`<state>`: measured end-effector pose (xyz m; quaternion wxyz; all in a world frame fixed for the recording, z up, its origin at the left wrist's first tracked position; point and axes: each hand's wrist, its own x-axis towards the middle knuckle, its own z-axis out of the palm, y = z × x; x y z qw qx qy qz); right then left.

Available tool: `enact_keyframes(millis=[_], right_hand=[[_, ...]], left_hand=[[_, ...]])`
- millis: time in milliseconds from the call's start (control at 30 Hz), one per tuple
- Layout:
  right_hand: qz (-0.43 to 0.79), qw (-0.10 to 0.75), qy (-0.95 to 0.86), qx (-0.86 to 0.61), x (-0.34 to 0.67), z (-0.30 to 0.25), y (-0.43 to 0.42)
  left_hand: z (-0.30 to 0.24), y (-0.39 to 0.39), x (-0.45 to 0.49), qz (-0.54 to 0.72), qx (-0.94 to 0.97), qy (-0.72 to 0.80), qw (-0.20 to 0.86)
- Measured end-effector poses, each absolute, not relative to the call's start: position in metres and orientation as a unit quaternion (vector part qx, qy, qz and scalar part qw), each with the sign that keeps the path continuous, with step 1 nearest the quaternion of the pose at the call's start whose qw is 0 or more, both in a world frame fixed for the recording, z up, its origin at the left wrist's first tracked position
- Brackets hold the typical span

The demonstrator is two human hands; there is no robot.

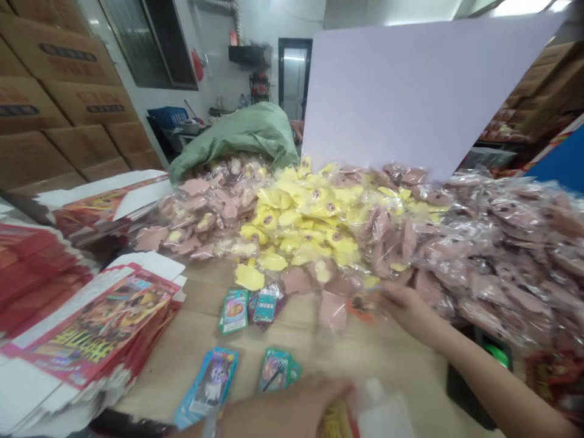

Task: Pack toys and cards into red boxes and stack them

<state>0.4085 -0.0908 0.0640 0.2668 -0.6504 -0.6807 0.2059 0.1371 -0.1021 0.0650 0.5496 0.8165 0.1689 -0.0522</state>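
At the bottom middle, my left hand point(292, 404) is wrapped round a printed card box point(337, 420) in red and yellow, its white flaps point(383, 417) sticking out to the right. My right hand point(406, 307) reaches in over the table; blurred, its fingers pinch a small clear packet point(362, 307) with something orange and brown inside. Just beyond that packet lie bagged pink pieces point(333, 311) and bagged yellow pieces point(301, 219) in a heap. Small stacks of picture cards point(210, 383) rest left of my left hand, with green-edged cards point(234, 311) farther back.
Flattened printed boxes point(100, 322) are stacked at the left. A green sack point(241, 134) spills bagged pieces at the back, beside a pale upright board point(410, 91). Under my right forearm sits a black object with a green part point(495, 353). Cartons point(82, 97) line the left wall.
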Motion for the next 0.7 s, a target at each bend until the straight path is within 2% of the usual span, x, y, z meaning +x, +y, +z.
enact_keyframes(millis=[67,133,200,300,400,467,533,633,700], right_hand=[[0.152,0.146,-0.798,-0.564,0.363,0.077,-0.047],[0.104,0.037,-0.838,-0.535,0.321,0.082,-0.007],[0.089,-0.008,-0.831,-0.549,0.293,0.082,0.021],[0.092,0.001,-0.799,-0.594,0.285,0.087,0.036],[0.080,0.054,-0.767,-0.634,0.313,0.112,0.018],[0.062,0.126,-0.734,-0.664,0.338,0.132,-0.016],[0.073,0.238,-0.676,-0.693,0.358,0.141,-0.067],[0.222,0.434,-0.521,-0.700,0.368,0.125,-0.155],[0.276,0.491,-0.418,-0.713,0.366,0.104,-0.204]], left_hand=[[0.060,-0.108,0.120,-0.049,0.785,0.218,0.578],[0.040,-0.117,0.113,-0.048,0.769,0.248,0.587],[0.015,-0.124,0.105,-0.018,0.761,0.272,0.588],[-0.009,-0.127,0.084,0.068,0.760,0.304,0.570],[-0.002,-0.124,0.072,0.138,0.781,0.368,0.485],[0.014,-0.121,0.081,0.163,0.798,0.424,0.395],[0.030,-0.119,0.103,0.178,0.814,0.456,0.312],[0.043,-0.124,0.142,0.204,0.848,0.430,0.233],[0.045,-0.132,0.162,0.214,0.875,0.388,0.197]])
